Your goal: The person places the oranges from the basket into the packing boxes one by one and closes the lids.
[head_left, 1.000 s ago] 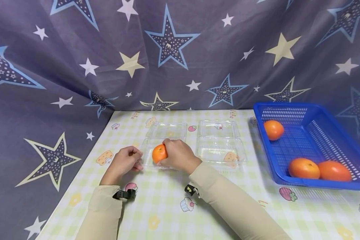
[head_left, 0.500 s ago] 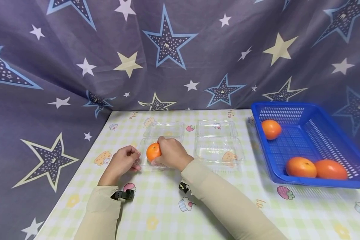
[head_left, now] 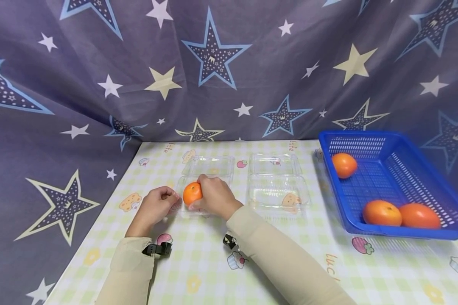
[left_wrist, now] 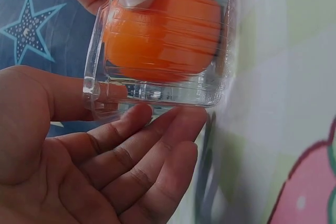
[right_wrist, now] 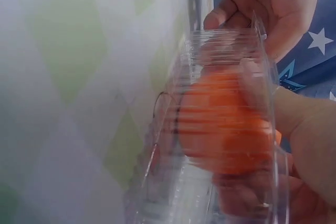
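In the head view my right hand [head_left: 216, 195] grips an orange [head_left: 192, 194] from its right side, at the left end of the near half of a clear plastic clamshell box [head_left: 209, 166]. The left wrist view shows the orange [left_wrist: 168, 35] low inside the box, behind its ribbed wall. At the box's left end is my left hand [head_left: 155, 208]. Its thumb lies over the rim and its fingertips touch the outside of the end wall [left_wrist: 168, 97], pinching it. Part of the orange is hidden by the right hand.
A second clear clamshell box [head_left: 276, 191] lies opened flat to the right. Further right stands a blue plastic basket [head_left: 389, 173] with three orange fruits: one [head_left: 344, 165] at its left wall, two [head_left: 382, 213] near its front. A star-patterned curtain [head_left: 229, 106] borders the table's back and left.
My right hand has moved left with the orange, from nearer the box's middle to its left end. The left hand has stayed at the box's end. The head view has shifted slightly.
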A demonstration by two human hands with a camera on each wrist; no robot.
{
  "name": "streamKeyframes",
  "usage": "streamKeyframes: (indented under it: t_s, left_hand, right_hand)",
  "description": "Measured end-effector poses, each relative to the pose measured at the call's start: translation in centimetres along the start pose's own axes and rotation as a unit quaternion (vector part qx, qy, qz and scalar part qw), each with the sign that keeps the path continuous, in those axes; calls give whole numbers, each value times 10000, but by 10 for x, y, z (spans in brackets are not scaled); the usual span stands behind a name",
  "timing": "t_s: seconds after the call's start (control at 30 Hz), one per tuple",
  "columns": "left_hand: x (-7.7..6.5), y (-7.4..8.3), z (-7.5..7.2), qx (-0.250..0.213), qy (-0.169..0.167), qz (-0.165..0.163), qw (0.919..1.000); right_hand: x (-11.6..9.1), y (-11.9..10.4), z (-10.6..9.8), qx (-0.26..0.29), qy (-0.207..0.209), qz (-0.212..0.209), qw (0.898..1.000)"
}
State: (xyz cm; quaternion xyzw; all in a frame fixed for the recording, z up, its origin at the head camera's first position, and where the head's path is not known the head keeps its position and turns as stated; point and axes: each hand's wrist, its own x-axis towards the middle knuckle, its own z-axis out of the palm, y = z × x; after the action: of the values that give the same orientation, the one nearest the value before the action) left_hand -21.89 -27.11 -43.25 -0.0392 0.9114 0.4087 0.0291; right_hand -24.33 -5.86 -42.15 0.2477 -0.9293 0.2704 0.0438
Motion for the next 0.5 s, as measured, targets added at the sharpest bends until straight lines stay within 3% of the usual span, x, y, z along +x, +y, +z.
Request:
streamKeyframes:
  t_s: [0.5]
  left_hand:
    - [0,1,-1,60,-37,11,10000]
  right_hand:
    - [0,-3,8,176,121,190,9996]
